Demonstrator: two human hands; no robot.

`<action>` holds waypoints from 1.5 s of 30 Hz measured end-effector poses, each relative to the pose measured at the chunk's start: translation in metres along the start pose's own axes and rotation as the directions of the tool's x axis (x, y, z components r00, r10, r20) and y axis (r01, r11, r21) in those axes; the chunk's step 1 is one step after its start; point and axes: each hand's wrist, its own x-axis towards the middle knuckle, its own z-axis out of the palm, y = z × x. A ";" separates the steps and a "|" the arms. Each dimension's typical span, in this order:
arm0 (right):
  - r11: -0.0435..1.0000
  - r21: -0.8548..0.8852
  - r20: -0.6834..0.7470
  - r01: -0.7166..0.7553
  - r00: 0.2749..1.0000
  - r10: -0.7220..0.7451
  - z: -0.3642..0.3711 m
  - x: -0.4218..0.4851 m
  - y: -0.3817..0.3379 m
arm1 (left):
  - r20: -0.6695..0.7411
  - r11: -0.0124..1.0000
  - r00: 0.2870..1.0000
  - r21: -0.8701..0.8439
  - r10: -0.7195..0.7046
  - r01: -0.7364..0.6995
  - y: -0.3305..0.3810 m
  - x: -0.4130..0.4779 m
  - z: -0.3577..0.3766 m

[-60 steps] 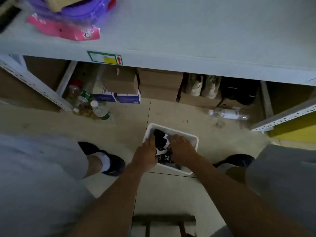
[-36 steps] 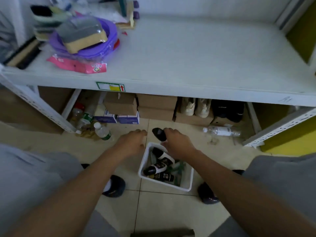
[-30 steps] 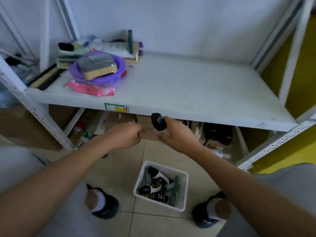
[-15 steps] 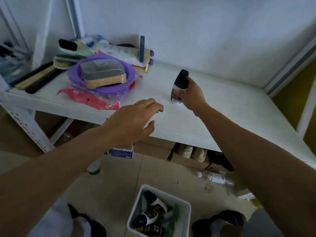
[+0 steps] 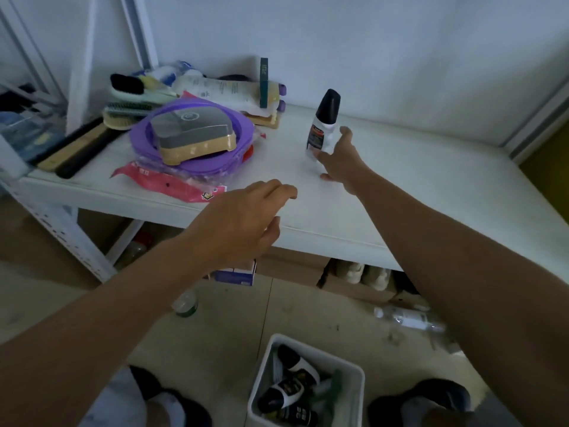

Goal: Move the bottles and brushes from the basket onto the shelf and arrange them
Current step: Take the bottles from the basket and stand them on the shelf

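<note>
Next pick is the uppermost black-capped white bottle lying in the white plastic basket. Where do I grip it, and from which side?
Grip the bottle round its white middle, coming from straight above. It lies on its side on top of the pile, and the basket walls block any sideways approach.

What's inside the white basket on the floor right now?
In the white plastic basket: three black-and-white bottles lying down, plus something green, likely a brush. Anything beneath them is hidden.
</note>
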 end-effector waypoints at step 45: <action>0.689 -0.572 0.634 0.444 0.772 0.029 0.127 -0.270 0.262 | 0.396 0.993 0.918 0.096 0.028 -0.071 0.055 -0.074 0.059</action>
